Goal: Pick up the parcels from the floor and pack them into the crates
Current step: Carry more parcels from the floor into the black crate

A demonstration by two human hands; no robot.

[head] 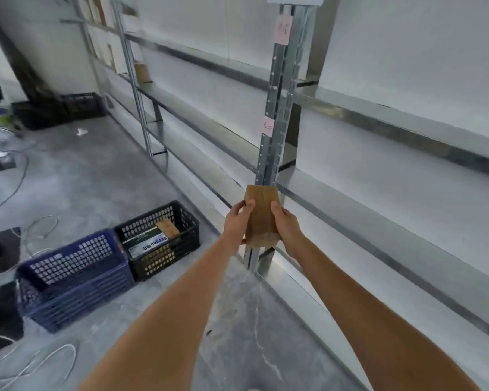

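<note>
While both arms reach forward, the left hand [237, 218] and right hand [287, 224] hold a brown cardboard parcel [261, 215] between them, fingers curled round its two sides, lifted well clear of the concrete floor [102, 176] in front of a metal shelving upright [277, 122]. Beyond and to the left on the floor, a stack of blue crates [71, 277] stands with nothing visible in its top one, touching a black crate [158, 241] that already holds a green-and-white box [148, 244] and a tan parcel [167, 228]. So packing appears partly done: this parcel is lifted but not yet crated. Farther off, more dark crates [60, 110] sit by the wall; any remaining floor parcels are not visible.
</note>
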